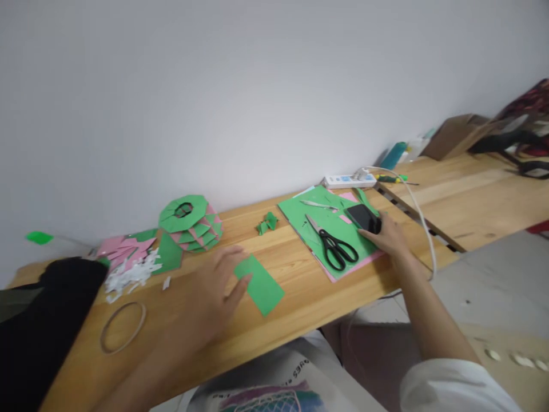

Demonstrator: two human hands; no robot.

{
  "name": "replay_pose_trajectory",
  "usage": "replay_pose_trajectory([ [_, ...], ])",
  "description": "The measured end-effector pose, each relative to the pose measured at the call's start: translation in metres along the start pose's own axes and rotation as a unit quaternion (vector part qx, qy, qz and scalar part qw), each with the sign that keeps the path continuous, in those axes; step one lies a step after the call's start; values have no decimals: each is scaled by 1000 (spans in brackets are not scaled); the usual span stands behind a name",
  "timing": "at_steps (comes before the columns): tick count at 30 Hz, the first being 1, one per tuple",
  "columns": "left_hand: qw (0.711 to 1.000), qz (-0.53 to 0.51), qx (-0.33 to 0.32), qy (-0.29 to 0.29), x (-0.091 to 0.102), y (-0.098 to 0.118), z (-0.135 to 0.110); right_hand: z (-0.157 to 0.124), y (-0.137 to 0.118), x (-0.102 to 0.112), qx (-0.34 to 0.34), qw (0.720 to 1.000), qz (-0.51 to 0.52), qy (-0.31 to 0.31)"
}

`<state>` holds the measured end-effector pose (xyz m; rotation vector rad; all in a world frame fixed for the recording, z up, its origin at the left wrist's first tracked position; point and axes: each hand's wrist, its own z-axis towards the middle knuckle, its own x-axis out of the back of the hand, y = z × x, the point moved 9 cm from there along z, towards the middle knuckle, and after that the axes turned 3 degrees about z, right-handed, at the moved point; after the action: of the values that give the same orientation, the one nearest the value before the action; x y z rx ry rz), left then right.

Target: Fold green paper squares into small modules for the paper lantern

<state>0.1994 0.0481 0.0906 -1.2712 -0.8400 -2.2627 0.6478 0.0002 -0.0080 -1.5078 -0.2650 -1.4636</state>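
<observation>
My left hand (218,286) is slightly blurred, its fingers and thumb apart. Its tips reach the left edge of a green paper rectangle (262,286) that lies on the wooden table. At the right, my right hand (389,233) has its thumb and fingers around the near end of a dark-screened phone (360,216). The phone is over a green sheet (295,209) with pink paper under it. Black-handled scissors (337,249) rest on that sheet, blades pointing away from me. Behind them lies a thin pointed cutting tool (317,204).
A green and pink folded-paper lantern (189,220) stands at the back left. Near it are pink papers (126,249), white scraps (132,276) and a tan ring (123,327). Crumpled green paper (267,223) lies mid-table. A power strip (348,181) with a white cable is against the wall.
</observation>
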Motion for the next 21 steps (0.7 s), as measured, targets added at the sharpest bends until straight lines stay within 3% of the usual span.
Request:
replay_pose_trajectory([
  [4, 995, 43, 32, -79, -71, -15, -21, -29, 3, 26, -4, 997, 18, 79],
  [7, 986, 86, 81, -117, -101, -32, -41, -54, 7, 49, -13, 990, 42, 133],
  [10, 983, 97, 79, -138, -109, -37, -51, -69, 9, 59, -19, 983, 70, 166],
  [16, 973, 141, 56, -175, -111, -36, -55, -68, 14, 54, -48, 976, 105, 182],
  [19, 969, 148, 56, -188, -112, -35, -55, -70, -3, 52, -47, 975, 114, 183],
  [21, 970, 140, 67, -185, -110, -33, -52, -76, -30, 45, -26, 978, 135, 159],
])
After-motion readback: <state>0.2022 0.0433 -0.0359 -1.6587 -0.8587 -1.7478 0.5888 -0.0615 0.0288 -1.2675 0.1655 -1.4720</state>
